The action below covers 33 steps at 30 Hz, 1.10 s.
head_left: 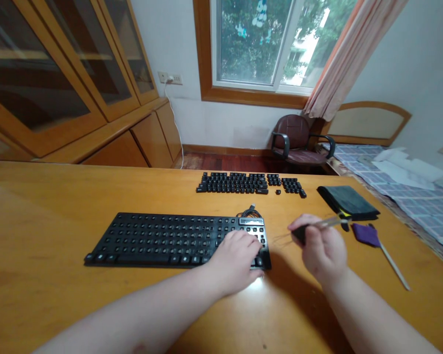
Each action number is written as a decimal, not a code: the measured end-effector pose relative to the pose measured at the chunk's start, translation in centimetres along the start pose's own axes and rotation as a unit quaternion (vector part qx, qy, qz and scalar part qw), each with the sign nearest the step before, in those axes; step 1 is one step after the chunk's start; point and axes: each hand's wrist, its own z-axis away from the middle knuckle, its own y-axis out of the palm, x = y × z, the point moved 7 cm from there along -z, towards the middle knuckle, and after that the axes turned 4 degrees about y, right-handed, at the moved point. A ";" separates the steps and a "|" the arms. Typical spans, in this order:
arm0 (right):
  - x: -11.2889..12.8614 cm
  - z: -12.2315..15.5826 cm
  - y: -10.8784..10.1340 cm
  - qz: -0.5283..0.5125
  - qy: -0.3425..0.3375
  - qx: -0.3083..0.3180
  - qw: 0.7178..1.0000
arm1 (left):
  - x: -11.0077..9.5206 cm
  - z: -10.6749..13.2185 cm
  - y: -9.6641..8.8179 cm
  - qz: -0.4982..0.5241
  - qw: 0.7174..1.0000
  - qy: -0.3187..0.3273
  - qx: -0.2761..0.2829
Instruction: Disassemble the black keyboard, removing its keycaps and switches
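Observation:
A black keyboard [158, 241] lies on the wooden table, most of its keycaps off and only some of the bottom row still on. My left hand [238, 255] grips its right end over the number pad, with the thumb at the front edge. Just to the right, my right hand [323, 250] is closed around a keycap puller [299, 233] with a dark handle. Thin wires stick out to its left, and pale metal prongs stick out to the right, blurred. The puller is held above the table, apart from the keyboard. A coiled cable [250, 211] sits behind the keyboard.
Loose black keycaps [232, 183] are laid out in keyboard order along the far edge. On the right are a folded black cloth or pouch [349, 201], a purple cloth [366, 234] and a thin pale stick [395, 268]. Beyond the table stands an armchair [297, 140].

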 end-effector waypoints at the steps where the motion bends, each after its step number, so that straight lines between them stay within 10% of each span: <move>1: 0.0 1.1 1.1 -0.022 -0.026 0.021 0.999 | 0.2 -0.1 0.2 -0.007 1.000 -0.001 0.009; 7: -2.6 2.6 5.4 -0.034 -0.057 0.151 0.986 | 1.2 -0.5 0.5 0.004 1.000 -0.014 0.014; 19: -3.6 2.8 7.6 -0.042 0.009 0.229 0.972 | 1.5 -0.6 0.6 0.023 1.000 -0.016 0.014; 33: 1.1 4.0 6.2 0.059 -0.207 0.170 0.962 | 0.9 -0.7 1.2 0.093 0.995 0.032 0.011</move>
